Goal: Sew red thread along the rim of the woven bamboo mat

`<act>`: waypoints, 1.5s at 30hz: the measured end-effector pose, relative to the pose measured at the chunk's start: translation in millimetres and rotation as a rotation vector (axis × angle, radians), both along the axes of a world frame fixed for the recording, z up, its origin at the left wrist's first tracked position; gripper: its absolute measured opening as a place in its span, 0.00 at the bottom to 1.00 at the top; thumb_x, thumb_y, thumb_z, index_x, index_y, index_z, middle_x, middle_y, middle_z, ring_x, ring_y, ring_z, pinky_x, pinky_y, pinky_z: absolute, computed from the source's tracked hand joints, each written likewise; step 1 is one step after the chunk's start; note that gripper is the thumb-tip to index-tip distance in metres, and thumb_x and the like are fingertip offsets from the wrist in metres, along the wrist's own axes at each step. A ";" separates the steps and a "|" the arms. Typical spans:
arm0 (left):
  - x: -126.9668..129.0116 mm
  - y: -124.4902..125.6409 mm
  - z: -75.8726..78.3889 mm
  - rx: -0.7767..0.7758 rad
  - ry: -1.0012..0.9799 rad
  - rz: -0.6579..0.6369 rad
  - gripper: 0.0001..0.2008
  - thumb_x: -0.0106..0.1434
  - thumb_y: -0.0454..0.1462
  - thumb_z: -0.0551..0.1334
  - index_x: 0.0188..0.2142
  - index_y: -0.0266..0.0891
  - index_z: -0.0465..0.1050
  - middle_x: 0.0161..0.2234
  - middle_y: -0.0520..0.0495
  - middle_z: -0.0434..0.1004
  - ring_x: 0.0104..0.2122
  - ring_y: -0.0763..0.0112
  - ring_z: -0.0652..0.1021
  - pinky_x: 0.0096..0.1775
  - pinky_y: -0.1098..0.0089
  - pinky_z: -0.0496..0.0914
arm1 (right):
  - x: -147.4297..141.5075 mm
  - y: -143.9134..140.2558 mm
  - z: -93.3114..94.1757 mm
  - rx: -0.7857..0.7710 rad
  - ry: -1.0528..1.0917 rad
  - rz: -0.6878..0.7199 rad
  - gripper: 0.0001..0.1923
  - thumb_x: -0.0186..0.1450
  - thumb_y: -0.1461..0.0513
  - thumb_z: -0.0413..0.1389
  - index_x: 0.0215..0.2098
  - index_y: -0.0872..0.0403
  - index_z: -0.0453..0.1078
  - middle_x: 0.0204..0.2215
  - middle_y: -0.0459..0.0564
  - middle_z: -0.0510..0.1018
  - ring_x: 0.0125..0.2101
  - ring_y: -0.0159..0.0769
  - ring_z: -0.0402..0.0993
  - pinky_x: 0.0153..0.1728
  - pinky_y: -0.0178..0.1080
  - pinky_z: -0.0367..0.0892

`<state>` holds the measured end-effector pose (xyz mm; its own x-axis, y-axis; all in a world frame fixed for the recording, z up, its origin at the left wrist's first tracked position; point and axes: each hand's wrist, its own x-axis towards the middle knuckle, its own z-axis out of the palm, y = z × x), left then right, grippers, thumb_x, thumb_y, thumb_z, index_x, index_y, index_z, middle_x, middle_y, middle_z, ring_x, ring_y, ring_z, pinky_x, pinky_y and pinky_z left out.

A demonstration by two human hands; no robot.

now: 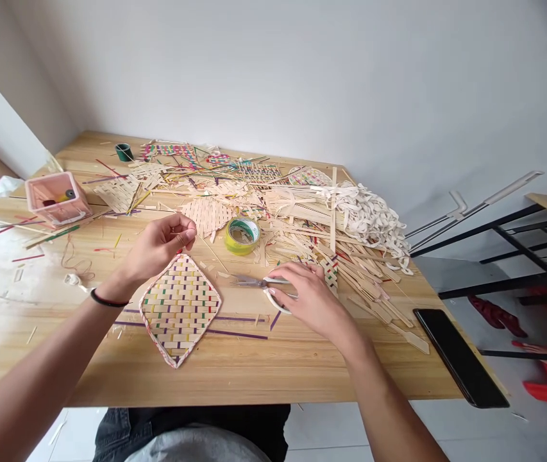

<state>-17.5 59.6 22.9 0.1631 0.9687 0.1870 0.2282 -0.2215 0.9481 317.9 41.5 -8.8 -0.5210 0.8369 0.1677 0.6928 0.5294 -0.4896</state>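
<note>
A small woven mat [179, 309] of pale and coloured strips lies on the wooden table [263, 369] in front of me, edged in pink. My left hand [160, 246] pinches the mat's top corner with closed fingers. My right hand [308, 298] rests on a pair of scissors [260, 282] with white handles, fingers over the handles. A roll of yellow-green tape [242, 235] stands just behind, between my two hands.
A big heap of bamboo strips and woven pieces [273, 199] covers the table's far half, with white loops [372, 218] at right. A pink box [56, 197] sits at far left, a dark green spool [123, 152] behind it, a black phone [460, 356] at the right edge.
</note>
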 end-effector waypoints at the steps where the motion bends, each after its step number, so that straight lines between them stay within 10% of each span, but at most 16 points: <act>1: 0.7 1.1 0.7 -0.001 -0.010 -0.002 0.17 0.69 0.49 0.67 0.33 0.38 0.71 0.27 0.51 0.72 0.27 0.71 0.71 0.31 0.70 0.65 | -8.3 -1.0 5.3 0.012 0.022 0.032 0.05 0.72 0.65 0.60 0.45 0.51 0.77 0.45 0.53 0.85 0.50 0.49 0.80 0.57 0.57 0.65; 8: 6.5 10.3 5.6 -0.024 -0.063 -0.036 0.18 0.66 0.50 0.69 0.31 0.38 0.71 0.25 0.52 0.70 0.24 0.73 0.68 0.28 0.71 0.63 | -107.6 0.6 8.2 0.031 0.156 0.340 0.20 0.75 0.69 0.55 0.60 0.46 0.77 0.50 0.51 0.85 0.49 0.41 0.82 0.55 0.46 0.76; 16: -1.2 9.1 8.6 -0.070 -0.164 0.003 0.18 0.65 0.50 0.69 0.31 0.39 0.70 0.25 0.53 0.66 0.22 0.75 0.63 0.24 0.72 0.57 | -170.4 18.6 -13.1 -0.024 0.396 0.336 0.23 0.76 0.69 0.51 0.63 0.46 0.74 0.63 0.51 0.78 0.61 0.40 0.78 0.65 0.48 0.73; 35: -11.9 9.6 -2.8 -0.096 -0.298 -0.044 0.18 0.64 0.48 0.71 0.31 0.39 0.70 0.26 0.54 0.67 0.23 0.75 0.65 0.25 0.73 0.62 | -146.9 1.6 5.2 -0.322 0.611 0.361 0.14 0.75 0.67 0.55 0.48 0.52 0.83 0.46 0.51 0.87 0.48 0.37 0.84 0.55 0.42 0.77; 45: -14.2 8.0 -10.2 -0.072 -0.306 -0.066 0.19 0.67 0.49 0.69 0.32 0.37 0.70 0.26 0.54 0.70 0.22 0.76 0.67 0.26 0.73 0.64 | -156.3 -5.1 10.4 -0.186 0.760 0.241 0.07 0.70 0.65 0.64 0.44 0.50 0.85 0.41 0.50 0.88 0.43 0.38 0.84 0.50 0.42 0.78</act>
<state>-31.7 67.6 12.7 0.1730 0.9705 0.1681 -0.0828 -0.1557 0.9843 161.6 36.4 1.6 -0.4903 0.7654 0.4168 0.0140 0.4851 -0.8744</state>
